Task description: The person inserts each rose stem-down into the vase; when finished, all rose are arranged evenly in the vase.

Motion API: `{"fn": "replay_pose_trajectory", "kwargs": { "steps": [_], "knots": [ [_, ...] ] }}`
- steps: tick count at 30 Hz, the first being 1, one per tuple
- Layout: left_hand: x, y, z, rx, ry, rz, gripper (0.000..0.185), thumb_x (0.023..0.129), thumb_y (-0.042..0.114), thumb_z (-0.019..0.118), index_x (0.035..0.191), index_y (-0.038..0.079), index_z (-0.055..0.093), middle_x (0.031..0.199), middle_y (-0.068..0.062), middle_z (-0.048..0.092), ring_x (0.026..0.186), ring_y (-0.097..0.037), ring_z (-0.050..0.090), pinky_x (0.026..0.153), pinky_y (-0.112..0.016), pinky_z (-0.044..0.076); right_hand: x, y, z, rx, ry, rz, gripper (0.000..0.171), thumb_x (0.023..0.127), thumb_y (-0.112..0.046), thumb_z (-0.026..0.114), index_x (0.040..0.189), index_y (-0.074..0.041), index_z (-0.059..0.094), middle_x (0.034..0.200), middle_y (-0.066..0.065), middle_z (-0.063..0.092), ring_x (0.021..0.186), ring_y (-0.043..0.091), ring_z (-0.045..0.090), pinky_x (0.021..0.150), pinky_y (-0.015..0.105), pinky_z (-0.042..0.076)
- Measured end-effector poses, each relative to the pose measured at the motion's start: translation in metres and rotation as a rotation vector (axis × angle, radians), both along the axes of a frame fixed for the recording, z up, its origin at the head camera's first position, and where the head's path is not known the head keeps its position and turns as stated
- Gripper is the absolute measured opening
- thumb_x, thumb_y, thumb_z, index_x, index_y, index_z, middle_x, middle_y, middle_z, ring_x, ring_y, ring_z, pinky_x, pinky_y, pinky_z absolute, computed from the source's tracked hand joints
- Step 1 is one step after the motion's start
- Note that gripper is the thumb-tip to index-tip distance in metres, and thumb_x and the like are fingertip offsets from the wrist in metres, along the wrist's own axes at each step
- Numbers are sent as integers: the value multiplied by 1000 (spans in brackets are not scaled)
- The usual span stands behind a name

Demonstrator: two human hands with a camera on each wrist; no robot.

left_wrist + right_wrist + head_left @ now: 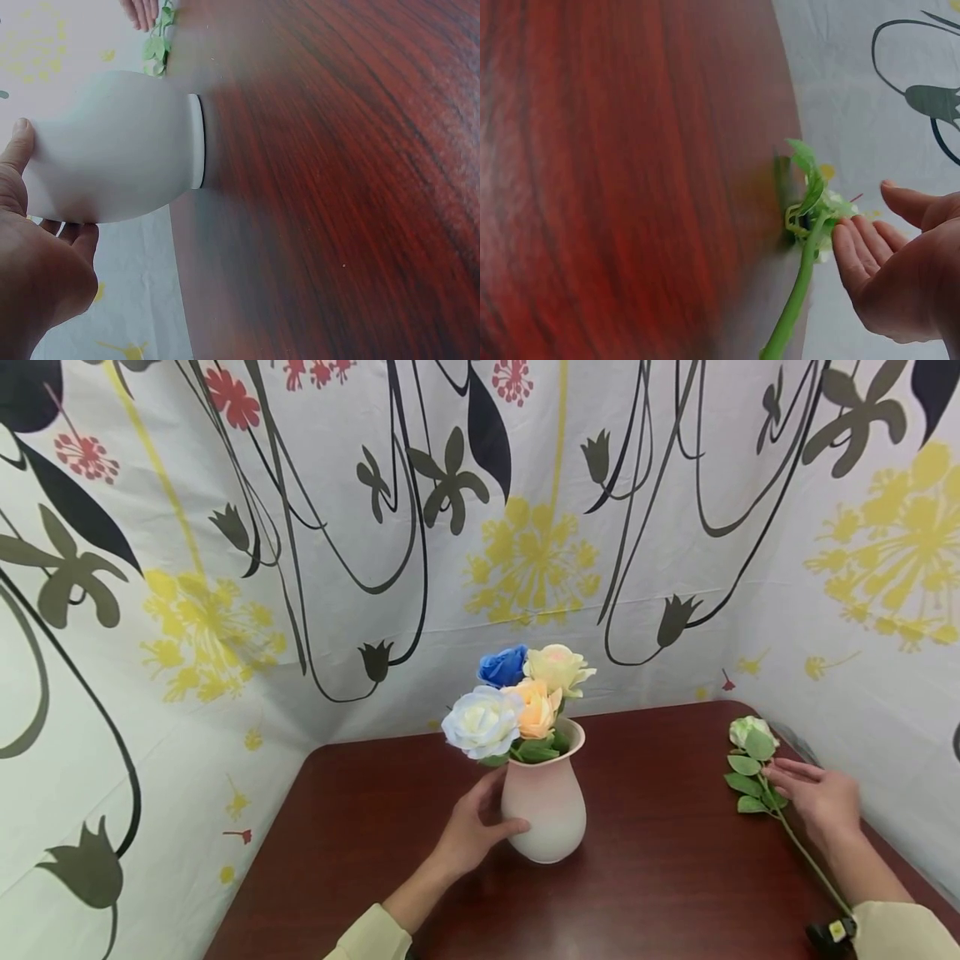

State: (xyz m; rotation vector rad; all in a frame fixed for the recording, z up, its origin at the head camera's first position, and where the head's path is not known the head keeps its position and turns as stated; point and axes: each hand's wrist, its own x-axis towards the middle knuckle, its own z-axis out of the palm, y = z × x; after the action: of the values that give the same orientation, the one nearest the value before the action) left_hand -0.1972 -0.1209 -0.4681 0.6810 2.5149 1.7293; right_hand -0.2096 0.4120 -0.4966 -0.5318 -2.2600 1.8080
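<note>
Left hand [468, 835] cups vase [543, 810]; right hand [821, 795] open over loose rose [753, 752] — I'd worry: sloppy grip drags stem off worktop [360, 827] edge.

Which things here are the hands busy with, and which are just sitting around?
Busy with:
vase, steadied by the left hand
loose white rose lying on the table, right hand open beside its stem
four roses already in the vase

Just there:
table
flowered curtain all around
</note>
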Motion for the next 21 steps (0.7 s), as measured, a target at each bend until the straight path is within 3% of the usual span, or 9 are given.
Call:
{"fn": "replay_pose_trajectory", "kwargs": {
  "steps": [2, 5, 7, 10, 12, 14, 17, 21],
  "knots": [
    [0, 0, 1, 0, -5, 0, 78, 92, 38, 86, 159, 37, 45, 157, 7, 54, 141, -22, 55, 112, -50, 50, -1, 2, -5, 117, -24, 6, 23, 96, -36, 81, 106, -15, 83, 75, -24, 72, 59, -3, 60, 42, 38, 34],
    [1, 0, 2, 3, -11, 0, 79, 92, 38, 86, 159, 37, 45, 158, 7, 53, 141, -22, 55, 113, -51, 49, -4, 2, -12, 252, -22, -1, 48, 96, -34, 80, 121, 7, 76, 74, -16, 74, 49, 4, 46, 41, 35, 36],
    [1, 0, 1, 4, -11, -1, 79, 92, 38, 86, 159, 36, 45, 158, 6, 54, 141, -22, 55, 112, -51, 49, -4, 1, -14, 333, -18, -6, 53, 97, -32, 79, 125, 13, 71, 74, -9, 76, 46, 8, 41, 41, 32, 39],
    [0, 0, 0, 5, -9, 0, 79, 92, 38, 86, 159, 37, 45, 157, 7, 54, 140, -22, 56, 112, -51, 50, -4, 0, -14, 441, -13, -10, 47, 98, -30, 78, 122, 11, 73, 77, 2, 78, 53, 6, 48, 45, 29, 41],
    [0, 0, -1, 4, -8, -1, 79, 92, 38, 85, 159, 38, 45, 157, 7, 54, 140, -22, 56, 111, -50, 50, -4, -1, -12, 511, -16, -13, 42, 98, -29, 78, 118, 8, 76, 84, 13, 79, 66, 18, 62, 49, 26, 43],
    [-1, 0, -2, 6, -9, -1, 78, 92, 39, 85, 158, 39, 45, 157, 9, 54, 140, -20, 56, 111, -49, 51, -4, 0, -13, 567, -17, -17, 39, 98, -30, 78, 114, 6, 78, 94, 21, 78, 85, 34, 68, 54, 24, 44],
    [-1, 0, -3, 4, -11, 0, 78, 92, 39, 85, 158, 40, 45, 156, 9, 54, 140, -20, 56, 111, -48, 51, -4, 1, -15, 606, -20, -23, 36, 97, -30, 78, 111, 4, 79, 107, 29, 75, 110, 55, 60, 60, 25, 46],
    [0, 0, -1, 1, -7, 1, 78, 92, 39, 85, 159, 38, 45, 157, 8, 54, 140, -21, 56, 111, -48, 51, -4, 1, -15, 629, -13, -27, 33, 96, -27, 79, 108, 3, 80, 107, 29, 75, 111, 57, 60, 63, 33, 49]
  ]
}}
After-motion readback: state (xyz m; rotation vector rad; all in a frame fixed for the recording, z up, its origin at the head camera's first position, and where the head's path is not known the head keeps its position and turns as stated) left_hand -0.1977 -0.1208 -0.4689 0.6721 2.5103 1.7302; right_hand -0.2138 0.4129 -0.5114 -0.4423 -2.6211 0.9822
